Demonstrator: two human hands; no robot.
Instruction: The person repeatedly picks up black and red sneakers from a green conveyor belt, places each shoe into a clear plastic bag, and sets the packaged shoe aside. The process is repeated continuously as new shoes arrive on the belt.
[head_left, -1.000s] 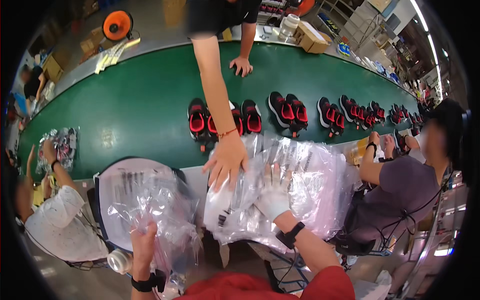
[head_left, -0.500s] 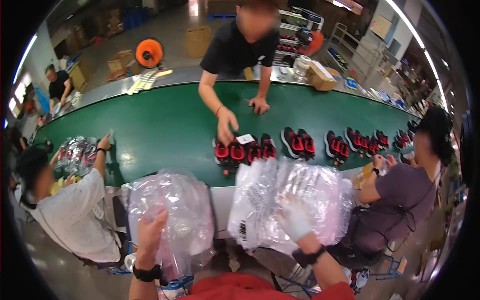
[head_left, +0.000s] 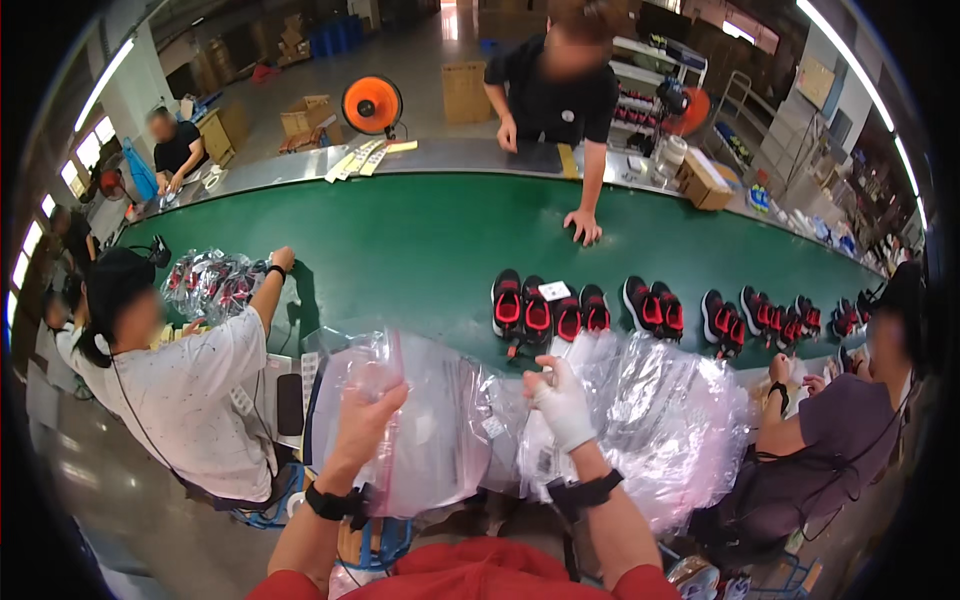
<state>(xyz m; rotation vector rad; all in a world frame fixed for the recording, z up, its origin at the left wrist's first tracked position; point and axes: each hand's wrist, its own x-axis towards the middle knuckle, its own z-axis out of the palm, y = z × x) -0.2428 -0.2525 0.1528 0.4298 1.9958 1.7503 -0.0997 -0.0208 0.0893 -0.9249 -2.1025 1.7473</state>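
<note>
My left hand [head_left: 368,412] is closed on a clear plastic bag [head_left: 435,425] with a pinkish strip, spread out before me. My right hand [head_left: 563,408], in a white glove, has its fingers curled in a pinch at the right end of that bag. Just right of it lies a pile of clear plastic bags [head_left: 670,425], crinkled and shiny. Beyond my hands, black and red shoes [head_left: 508,305] stand side by side on the green conveyor belt [head_left: 400,235]. A small white card [head_left: 553,290] rests on top of them.
Across the belt, a person [head_left: 555,95] leans one hand on it. At left, a person in a white shirt [head_left: 190,400] reaches toward bagged shoes [head_left: 215,283]. To the right sits a person in a dark shirt [head_left: 830,440]. More shoes [head_left: 655,308] line the belt; an orange fan [head_left: 371,106] stands behind.
My right hand has left the pile of bags and come toward my left hand, pinching the bag's edge. Across the belt, the person's hand has drawn back from the shoes. The view has shifted.
</note>
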